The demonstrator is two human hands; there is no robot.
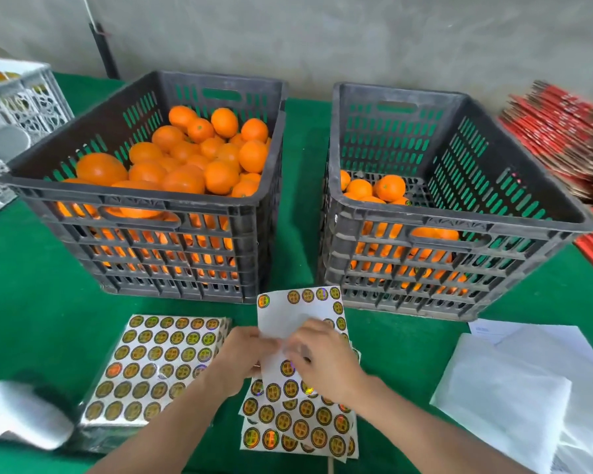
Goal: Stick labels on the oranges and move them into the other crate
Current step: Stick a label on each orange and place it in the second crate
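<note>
Both forearms come in from the near edge and meet in the middle of the counter (31,285). The left hand (240,357) sits knuckles-up, fingers curled under, its grip pinching the left edge of a sheet (288,316) of labels (307,295). The right hand (322,360) is just beside it, almost touching, fingers bent down onto the same sheet, with a narrow grip pinched at its middle. Those fingertips are motion-blurred, so I can't tell if there's a label between them.

The sheet is lifted off the counter and tilts away towards the crates. It's mostly bare white backing now, with round gold labels left along the top and right edges and a few lower down by the hands.

Left to right for the rest:
- A blurry silver-white thing (24,415) sits at the near left.
- Next to it is a wrapped pack (158,364) of full label sheets, lying flat.
- Behind that, the dark left crate (141,196) is piled nearly to the rim with oranges (185,155).
- Under the hands is a loose pile (298,425) of label sheets, fanned out a bit.
- The right crate (459,222), just beside the left one, holds only a few oranges along its left and near sides, and one of them shows a label.
- White papers (504,398) lie at the near right.
- A red stack (558,131) sits at the far right.
- A white crate (21,97) sits at the far left.
</note>
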